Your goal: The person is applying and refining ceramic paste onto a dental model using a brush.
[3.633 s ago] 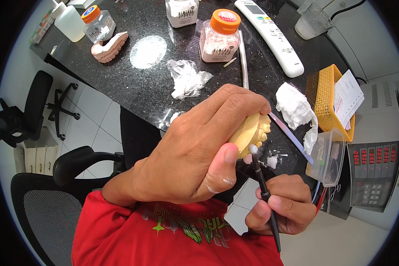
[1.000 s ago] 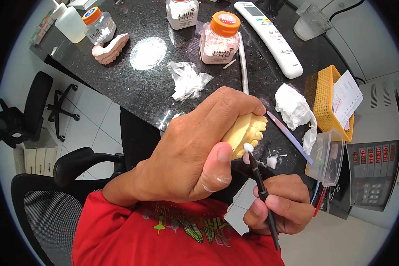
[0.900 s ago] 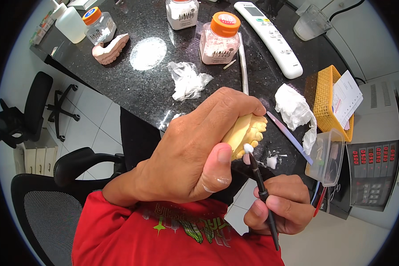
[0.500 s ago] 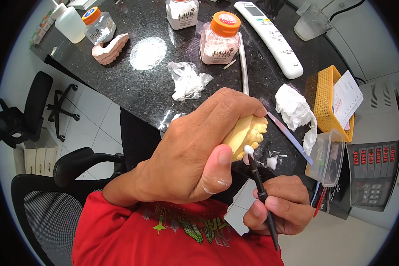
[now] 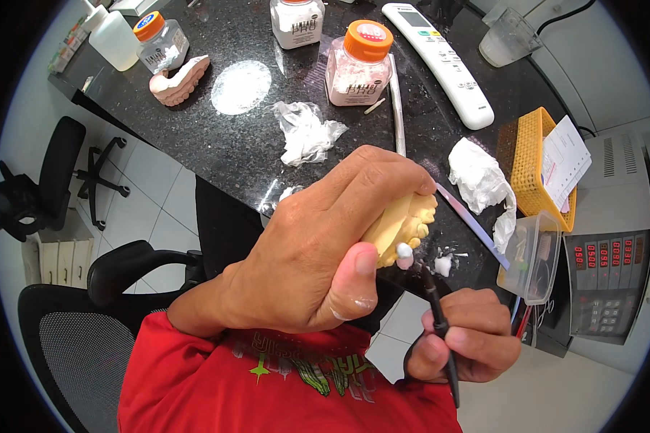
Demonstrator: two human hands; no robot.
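My left hand (image 5: 318, 242) is closed around a yellow dental cast (image 5: 397, 229), its row of teeth turned to the right. A small lump of white paste (image 5: 404, 252) sits on the cast's near end. My right hand (image 5: 473, 338) pinches a thin black brush (image 5: 440, 321) like a pen. The brush tip points up toward the white lump and looks slightly apart from it. Behind the brush, a dab of white material (image 5: 443, 265) lies on the dark counter. White residue marks my left thumb.
Orange-capped powder jars (image 5: 360, 68), a white remote control (image 5: 440, 61), a pink dental cast (image 5: 179, 81) and crumpled tissues (image 5: 307, 133) lie on the speckled black counter (image 5: 238, 144). To the right are a yellow basket (image 5: 525, 162), a clear plastic box (image 5: 538, 263) and a device with red digits (image 5: 608, 289).
The brush tip has drawn away from the white lump, down and to the right, with my right hand. My left hand and the cast have barely shifted.
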